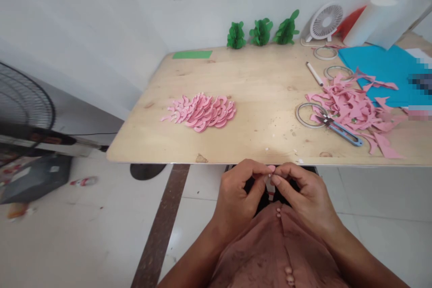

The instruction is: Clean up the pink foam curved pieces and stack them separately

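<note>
My left hand (238, 195) and my right hand (302, 193) meet in front of my chest, just below the near edge of the wooden table (256, 99). Both are closed in a pinch, fingertips touching around a tiny pink piece (271, 168) that is mostly hidden. On the table lies a heap of cut pink curved paper shapes (200, 110). To the right sits a pile of pink paper scraps (354, 108) with a blue-handled pair of scissors (340, 129) at its near side.
Three green paper trees (261, 31) stand along the back wall, with a green sheet (192, 54), a small white fan (326, 21), blue paper (381, 69), a pen (314, 74) and several wire rings (308, 114). A black floor fan (25, 108) stands at left.
</note>
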Motion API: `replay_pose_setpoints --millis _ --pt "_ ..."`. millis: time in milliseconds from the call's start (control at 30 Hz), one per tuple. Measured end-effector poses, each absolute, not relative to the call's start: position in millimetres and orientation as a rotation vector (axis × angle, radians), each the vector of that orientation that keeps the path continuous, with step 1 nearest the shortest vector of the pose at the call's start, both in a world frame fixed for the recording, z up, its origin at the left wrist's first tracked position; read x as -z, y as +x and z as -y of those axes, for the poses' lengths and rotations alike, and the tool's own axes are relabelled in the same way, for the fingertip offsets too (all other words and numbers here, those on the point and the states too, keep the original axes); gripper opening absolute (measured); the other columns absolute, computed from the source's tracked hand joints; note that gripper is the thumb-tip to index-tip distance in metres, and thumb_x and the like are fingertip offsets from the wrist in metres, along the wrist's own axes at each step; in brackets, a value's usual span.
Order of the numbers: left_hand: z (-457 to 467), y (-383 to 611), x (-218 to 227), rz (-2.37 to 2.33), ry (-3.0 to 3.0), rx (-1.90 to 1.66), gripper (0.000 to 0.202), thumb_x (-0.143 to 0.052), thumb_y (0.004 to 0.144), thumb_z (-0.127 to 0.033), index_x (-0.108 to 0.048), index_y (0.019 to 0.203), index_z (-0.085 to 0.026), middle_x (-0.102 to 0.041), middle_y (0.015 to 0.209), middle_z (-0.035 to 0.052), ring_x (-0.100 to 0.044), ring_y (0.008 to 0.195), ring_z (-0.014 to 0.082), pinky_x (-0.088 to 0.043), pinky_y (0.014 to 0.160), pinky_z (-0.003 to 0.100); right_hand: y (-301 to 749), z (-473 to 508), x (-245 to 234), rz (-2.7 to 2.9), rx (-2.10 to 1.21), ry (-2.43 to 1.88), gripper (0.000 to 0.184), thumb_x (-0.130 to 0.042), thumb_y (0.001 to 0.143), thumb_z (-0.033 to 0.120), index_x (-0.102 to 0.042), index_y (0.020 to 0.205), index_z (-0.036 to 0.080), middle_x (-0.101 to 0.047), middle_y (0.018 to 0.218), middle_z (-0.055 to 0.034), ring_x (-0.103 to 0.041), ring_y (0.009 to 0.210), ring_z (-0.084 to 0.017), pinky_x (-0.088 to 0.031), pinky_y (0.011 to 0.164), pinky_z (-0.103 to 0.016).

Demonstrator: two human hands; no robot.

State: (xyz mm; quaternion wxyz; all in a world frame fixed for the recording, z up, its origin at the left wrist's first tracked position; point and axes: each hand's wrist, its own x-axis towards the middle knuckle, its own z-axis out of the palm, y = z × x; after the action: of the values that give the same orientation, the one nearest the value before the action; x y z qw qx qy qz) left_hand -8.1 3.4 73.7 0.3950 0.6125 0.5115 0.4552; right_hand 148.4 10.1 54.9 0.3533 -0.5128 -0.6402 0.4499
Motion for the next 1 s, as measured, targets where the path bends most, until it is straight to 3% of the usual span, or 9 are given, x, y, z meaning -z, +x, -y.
replay_pose_setpoints --millis 300,633,1000 --pt "-2.6 -8.4 -73.1 -1.293 1.541 -1.124 0.012 -0.058 0.083 -0.010 -0.068 0.083 -0.018 -0.071 0.082 0.0027 -0.063 0.066 0.0117 -0.048 0.063 0.021 147.1 -10.9 -57.0 1.656 -1.155 -1.333 0.014 -0.055 0.087 0.027 -0.064 0.079 0.019 -0.064 0.067 0.0007 -0.058 0.060 -0.014 -0.045 0.057 -0.024" --pt "-1.2 -10.4 -70.8 -1.307 1.589 -1.125 0.015 -0.058 0.083 -0.008 -0.068 0.088 -0.017 -0.073 0.087 0.0030 -0.066 0.077 0.0130 -0.051 0.072 0.022 147.7 -10.7 -55.4 1.645 -1.151 -1.328 0.013 -0.056 0.087 0.026 -0.064 0.079 0.019 -0.065 0.067 0.0014 -0.057 0.059 -0.013 -0.044 0.057 -0.023" --pt "-2.0 -8.7 -67.6 -1.267 1.528 -1.150 0.016 -0.058 0.083 -0.007 -0.067 0.088 -0.018 -0.072 0.085 -0.0001 -0.064 0.069 0.0085 -0.051 0.064 0.018 150.1 -11.6 -54.4 1.633 -1.224 -1.245 0.020 -0.049 0.092 0.027 -0.062 0.079 0.020 -0.065 0.073 0.0011 -0.059 0.066 -0.013 -0.045 0.062 -0.022"
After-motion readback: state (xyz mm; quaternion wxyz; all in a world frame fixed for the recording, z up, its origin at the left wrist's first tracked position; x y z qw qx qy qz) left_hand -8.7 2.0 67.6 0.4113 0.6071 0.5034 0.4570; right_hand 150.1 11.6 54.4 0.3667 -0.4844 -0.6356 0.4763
